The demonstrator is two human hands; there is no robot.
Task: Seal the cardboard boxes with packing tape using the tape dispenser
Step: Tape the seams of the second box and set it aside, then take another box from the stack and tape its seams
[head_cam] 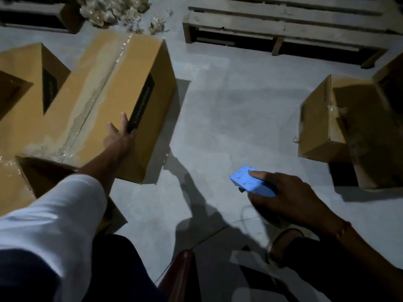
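Taking the large closed box (122, 92) as the landmark: to its left stands an open box (26, 83) with its flaps up and no tape visible on it, so that one looks unsealed. Nearer the person than the landmark, a further piece of cardboard (28, 182) shows partly hidden under the white sleeve (58, 216); whether it is sealed cannot be told.

The large closed box itself has its top flaps shut, and a glossy strip of clear tape (122, 51) runs along the centre seam, over a torn, pale band of cardboard. It reads as already sealed on top. The left hand (118, 136) rests on its near right edge, fingers (124, 120) spread and flat against the cardboard, gripping nothing.

Right of the landmark, above the bare concrete floor (218, 118), the right hand (290, 199) holds the blue tape dispenser (250, 182), fingers wrapped over its body; it is well apart from any box.

Further right sits another brown box (333, 123), with a scrap of clear tape at its side; its top is in shadow and cannot be judged. Beyond lies a wooden pallet (283, 25).

Judging by this, at least one box is done and at least one remains.
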